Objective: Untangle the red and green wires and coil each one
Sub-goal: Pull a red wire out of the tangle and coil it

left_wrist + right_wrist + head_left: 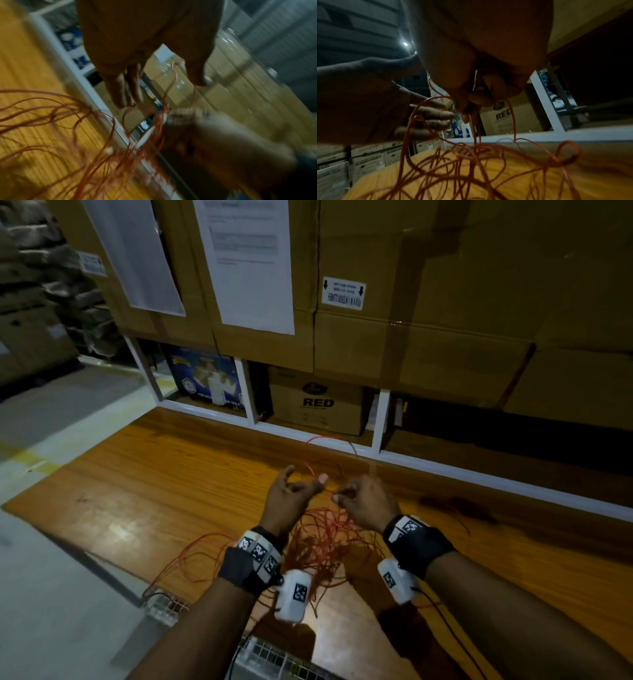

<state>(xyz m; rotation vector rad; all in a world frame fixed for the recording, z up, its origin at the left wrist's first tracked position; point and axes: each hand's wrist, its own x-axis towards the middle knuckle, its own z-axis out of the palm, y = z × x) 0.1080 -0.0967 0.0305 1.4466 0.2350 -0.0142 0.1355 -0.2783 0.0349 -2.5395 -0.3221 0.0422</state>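
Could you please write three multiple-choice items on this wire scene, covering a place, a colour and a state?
1. Where does the tangled red wire lie?
A. on the orange wooden table
B. inside a cardboard box
C. on the grey floor

2. What word is printed on the brown cardboard box under the shelf?
A. BLUE
B. RED
C. GREEN

3. What is the right hand doing?
A. resting flat
B. pinching a wire strand
C. holding scissors

Answers: 1 A, the heap spreads on wood; 2 B, bold letters show; 3 B, its fingers close on a strand.

No green wire can be told within the red wire [322,542] tangle; the left-wrist view is motion-blurred, and both forearms are cut off.
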